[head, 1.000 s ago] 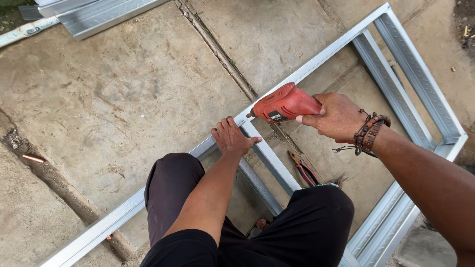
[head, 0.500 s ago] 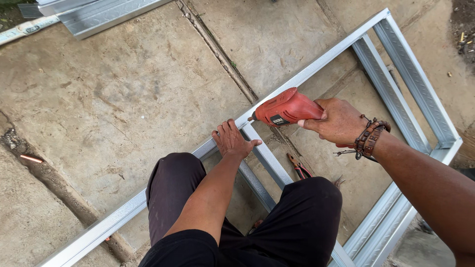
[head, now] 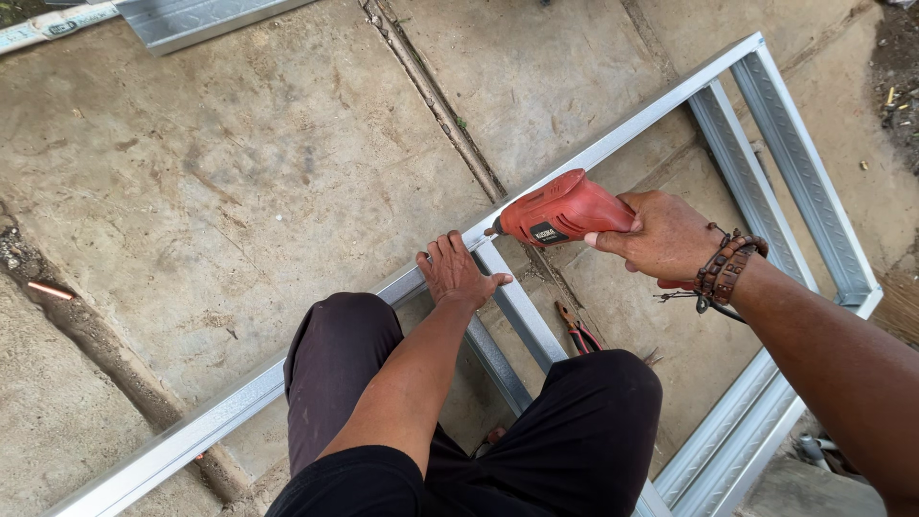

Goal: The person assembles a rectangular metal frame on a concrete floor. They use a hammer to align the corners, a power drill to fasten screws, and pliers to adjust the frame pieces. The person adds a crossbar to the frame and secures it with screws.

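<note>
The person's left hand is lying flat with fingers spread, pinning the galvanised steel frame to the concrete floor, while the right hand is gripping the red electric drill closed-fisted, its tip meeting the joint beside the fingers.

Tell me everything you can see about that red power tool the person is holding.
The red drill has a smooth plastic-looking body with a dark label on its side and a dark metal nose at its front end. It lies nearly level, tilted slightly down to the left, its tip meeting the silvery metal frame where a cross piece joins the long rail. The right hand grips its rear, fingers curled beneath. The left hand presses the frame beside the joint, not touching the drill.
</note>
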